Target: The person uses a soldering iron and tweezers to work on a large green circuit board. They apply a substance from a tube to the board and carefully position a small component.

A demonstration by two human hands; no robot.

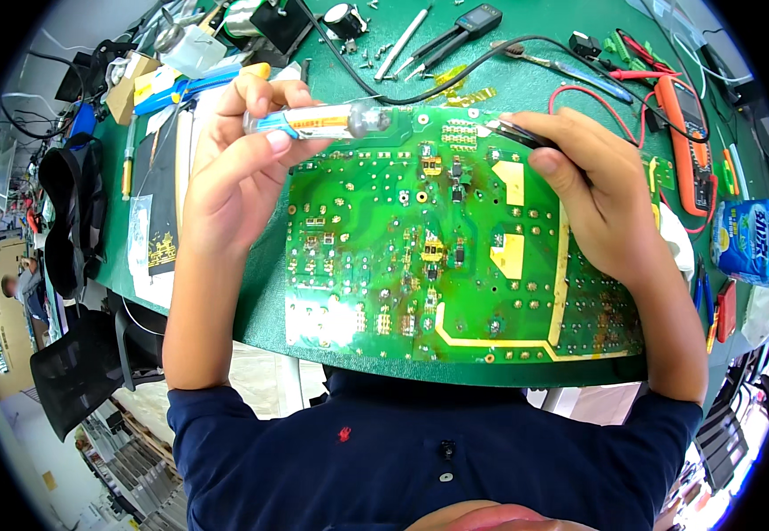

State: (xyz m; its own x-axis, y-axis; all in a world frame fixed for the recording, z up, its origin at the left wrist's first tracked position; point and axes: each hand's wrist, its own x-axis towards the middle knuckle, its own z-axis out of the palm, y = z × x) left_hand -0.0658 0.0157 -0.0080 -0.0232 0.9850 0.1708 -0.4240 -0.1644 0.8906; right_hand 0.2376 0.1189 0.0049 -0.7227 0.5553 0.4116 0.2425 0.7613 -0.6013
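A large green circuit board [367, 265] lies before me, with brownish stains, small soldered parts and bare yellow strips. My left hand [247, 146] grips a clear plastic tube [318, 121] with a blue and orange label between thumb and fingers. The tube is held nearly level above the board's upper left edge, its narrower end to the right. My right hand [592, 181] pinches dark tweezers [519, 133] over the upper right part of the board. Their tips point left, near a row of small contacts; I cannot tell whether they touch it.
On the green table, electronic tweezers [473, 25], a white pen-like tool [404, 42] and a brush [566, 71] lie beyond the board. An orange multimeter [687, 146] with red leads and a blue packet [745, 241] are at right. A clear bottle [191, 51] stands back left.
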